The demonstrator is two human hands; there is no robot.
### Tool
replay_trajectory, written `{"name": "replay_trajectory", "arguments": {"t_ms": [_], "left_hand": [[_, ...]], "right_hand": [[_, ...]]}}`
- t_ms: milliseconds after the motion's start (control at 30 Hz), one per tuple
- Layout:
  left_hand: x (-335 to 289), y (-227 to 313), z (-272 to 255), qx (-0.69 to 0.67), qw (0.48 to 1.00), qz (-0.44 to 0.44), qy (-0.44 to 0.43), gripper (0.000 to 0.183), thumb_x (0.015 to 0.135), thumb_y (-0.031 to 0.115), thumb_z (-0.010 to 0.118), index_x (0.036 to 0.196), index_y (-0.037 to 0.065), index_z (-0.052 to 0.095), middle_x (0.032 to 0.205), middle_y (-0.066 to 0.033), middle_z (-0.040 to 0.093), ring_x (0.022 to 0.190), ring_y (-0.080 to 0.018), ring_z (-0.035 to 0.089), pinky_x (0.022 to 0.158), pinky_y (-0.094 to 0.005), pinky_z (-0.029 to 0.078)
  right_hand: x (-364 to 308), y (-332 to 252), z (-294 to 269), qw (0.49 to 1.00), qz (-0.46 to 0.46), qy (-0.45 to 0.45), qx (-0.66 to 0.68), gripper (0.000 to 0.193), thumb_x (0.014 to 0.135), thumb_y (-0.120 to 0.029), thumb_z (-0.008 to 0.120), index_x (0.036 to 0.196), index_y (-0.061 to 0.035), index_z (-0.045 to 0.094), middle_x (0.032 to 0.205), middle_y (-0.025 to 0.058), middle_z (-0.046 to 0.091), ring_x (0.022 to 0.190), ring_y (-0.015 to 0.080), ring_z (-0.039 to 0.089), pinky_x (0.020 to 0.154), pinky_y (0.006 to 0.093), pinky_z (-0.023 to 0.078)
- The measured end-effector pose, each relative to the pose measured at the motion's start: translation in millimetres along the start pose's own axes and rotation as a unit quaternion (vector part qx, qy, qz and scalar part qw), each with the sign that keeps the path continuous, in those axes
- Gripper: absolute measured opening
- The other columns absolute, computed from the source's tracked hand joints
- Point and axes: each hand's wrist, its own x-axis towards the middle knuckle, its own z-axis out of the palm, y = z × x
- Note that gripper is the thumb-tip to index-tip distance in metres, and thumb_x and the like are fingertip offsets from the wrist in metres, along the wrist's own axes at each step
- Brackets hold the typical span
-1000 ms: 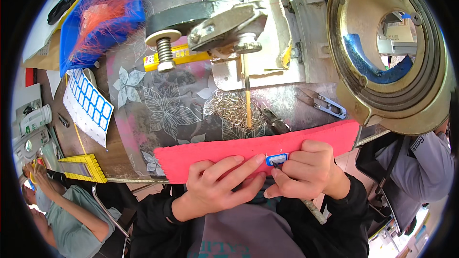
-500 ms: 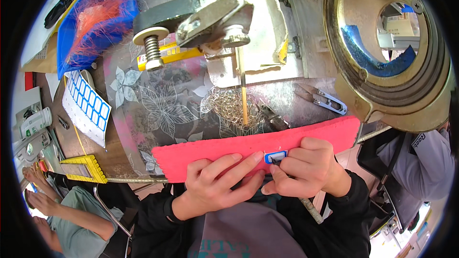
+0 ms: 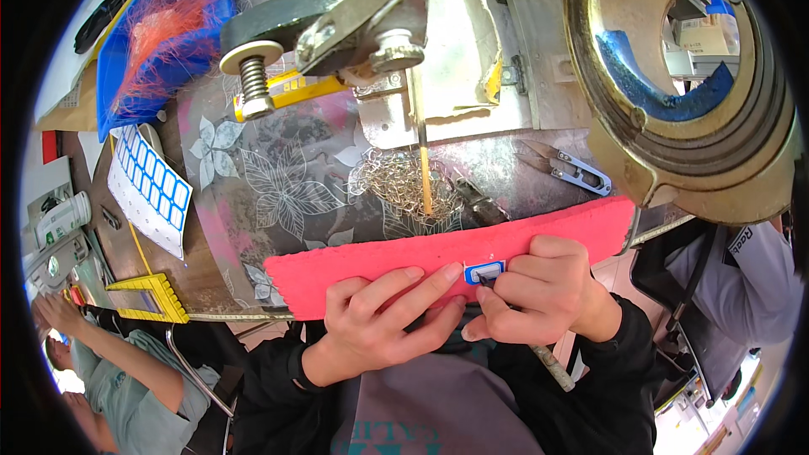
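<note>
A long pink foam strip [image 3: 371, 261] with a ragged left end lies along the table's front edge. On its front face is a small blue-bordered label [image 3: 495, 270]. My left hand [image 3: 388, 312] holds the strip left of the label, its fingers laid over the face and the index fingertip beside the label. My right hand [image 3: 539, 295] is closed around a slim tool [image 3: 552, 368] with a speckled tan handle. The tool's dark tip is at the label; its middle is hidden in my fist, so its kind is unclear.
Behind the strip lie a heap of small metal pieces [image 3: 400, 185], a dark tool [image 3: 480, 202] and thread snips [image 3: 573, 173]. A metal machine arm [image 3: 362, 25] overhangs the table. A label sheet [image 3: 152, 190] and a blue bin [image 3: 114, 76] are left; a round brass housing [image 3: 581, 59] is right.
The view has shifted slightly. The tool tip in my right hand has moved a little across the label. At the far left, another person has raised their forearms.
</note>
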Motion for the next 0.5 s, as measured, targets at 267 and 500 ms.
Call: {"name": "replay_trajectory", "arguments": {"t_ms": [267, 500], "left_hand": [[2.5, 2.1, -0.8, 0.008, 1.0, -0.022, -0.003, 0.013, 0.083, 0.032, 0.075, 0.094, 0.036, 0.07, 0.128, 0.0114, 0.069, 0.109, -0.0107, 0.056, 0.082, -0.0276, 0.036], [1.9, 2.5, -1.1, 0.005, 1.0, -0.025, -0.004, 0.013, 0.083, 0.031, 0.076, 0.093, 0.036, 0.069, 0.128, 0.0113, 0.069, 0.109, -0.0106, 0.056, 0.082, -0.0275, 0.036]], "right_hand": [[0.8, 0.7, -1.8, 1.0, -0.001, -0.01, 0.014, 0.036, 0.079, -0.036, 0.081, 0.07, -0.0176, 0.052, 0.057, -0.0071, 0.039, 0.048, 0.0077, 0.04, 0.047, 0.0266, 0.023], [0.6, 1.1, 0.0, 1.0, 0.0, -0.007, 0.003, 0.037, 0.081, -0.036, 0.08, 0.069, -0.0172, 0.051, 0.057, -0.0067, 0.037, 0.047, 0.0087, 0.038, 0.046, 0.027, 0.023]]}}
